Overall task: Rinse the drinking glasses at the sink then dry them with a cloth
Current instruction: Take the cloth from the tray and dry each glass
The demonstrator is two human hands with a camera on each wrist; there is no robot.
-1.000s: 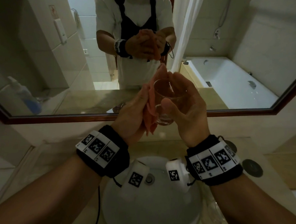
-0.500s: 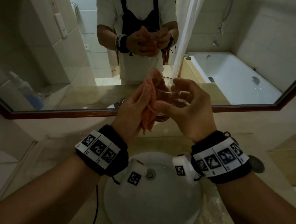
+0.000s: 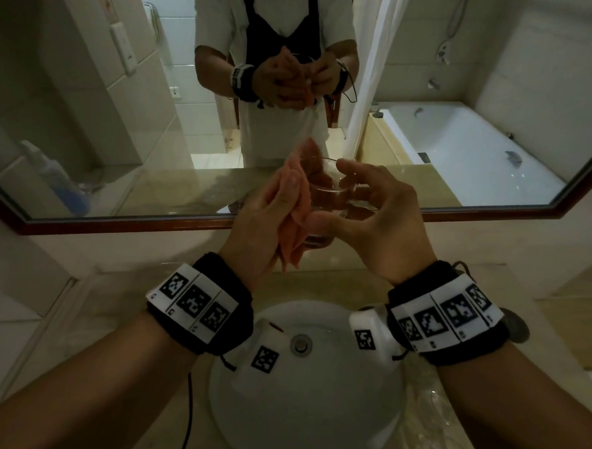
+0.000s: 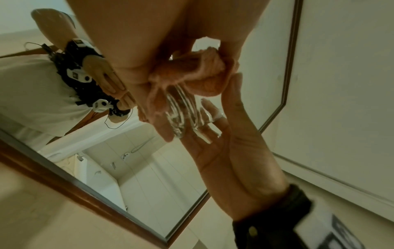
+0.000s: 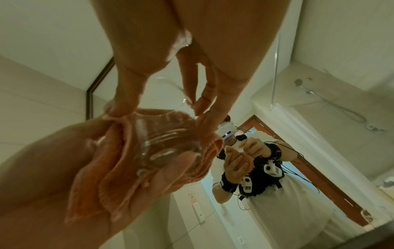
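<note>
A clear drinking glass (image 3: 330,205) is held up in front of the mirror, above the round white sink (image 3: 305,406). My left hand (image 3: 271,219) grips a pink cloth (image 3: 294,203) and presses it against the glass's left side, thumb on the outside. Part of the cloth is tucked over the rim into the glass (image 4: 183,107). My right hand (image 3: 374,208) pinches the glass by its rim and right wall with curled fingertips. In the right wrist view the glass (image 5: 162,144) lies against the cloth (image 5: 100,182) in the left palm.
A wood-framed mirror (image 3: 116,225) runs along the wall behind the hands. More clear glasses (image 3: 438,427) lie on the counter right of the sink. A dark round item (image 3: 519,327) sits on the counter behind my right wrist. The sink drain (image 3: 301,343) is below the hands.
The right hand's fingers have shifted along the rim, turning the glass against the cloth. Both hands sit a little higher than one second ago.
</note>
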